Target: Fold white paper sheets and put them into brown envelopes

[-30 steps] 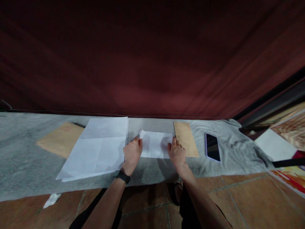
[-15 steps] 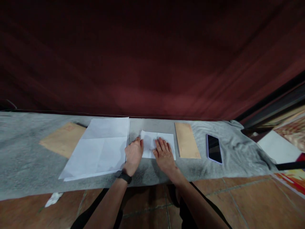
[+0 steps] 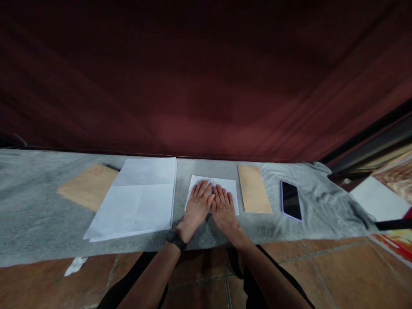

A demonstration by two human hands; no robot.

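A folded sheet of white paper (image 3: 230, 185) lies on the grey cloth in front of me, with a crease line near its middle. My left hand (image 3: 198, 202) rests flat on its left half, fingers stretched out, a dark watch on the wrist. Flat on the right half is my right hand (image 3: 223, 208), its fingers also extended. The two hands touch or nearly touch at the thumbs, and they cover much of the sheet. Just right of the paper lies a brown envelope (image 3: 255, 189).
Large creased white sheets (image 3: 138, 201) lie stacked at the left, partly over another brown envelope (image 3: 88, 184). A phone (image 3: 291, 201) sits at the right on the grey cloth (image 3: 325, 210). Behind hangs a dark red curtain (image 3: 206, 107). A crumpled tissue (image 3: 75, 266) is on the tiled floor.
My left hand has moved right from the paper's left edge and opened from a closed grip to lie flat on it. My right hand has stayed on the paper.
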